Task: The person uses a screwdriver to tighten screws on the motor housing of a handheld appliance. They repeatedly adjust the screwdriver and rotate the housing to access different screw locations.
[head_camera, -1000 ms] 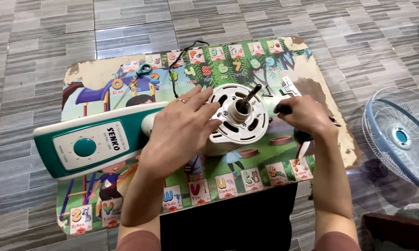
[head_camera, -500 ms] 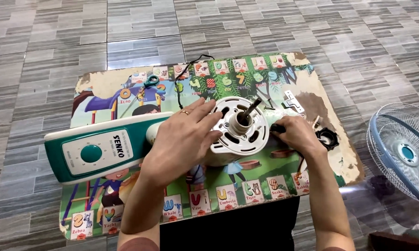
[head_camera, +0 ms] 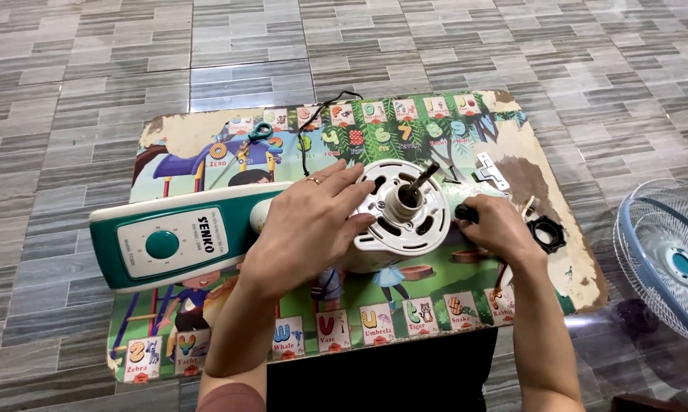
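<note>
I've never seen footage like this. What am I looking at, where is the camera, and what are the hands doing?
The camera sits on a person's head and looks down at their own two bare hands; there is no machine. They work at a low board covered in a colourful alphabet picture, set on a grey tiled floor. On it lies a fan with its blades and guard off: a teal and white base and the round white motor housing with its metal shaft sticking up. The left hand rests on the housing. The right hand closes around a dark handle, apparently a tool. A black nut lies nearby, and the fan guard sits at the right.
</note>
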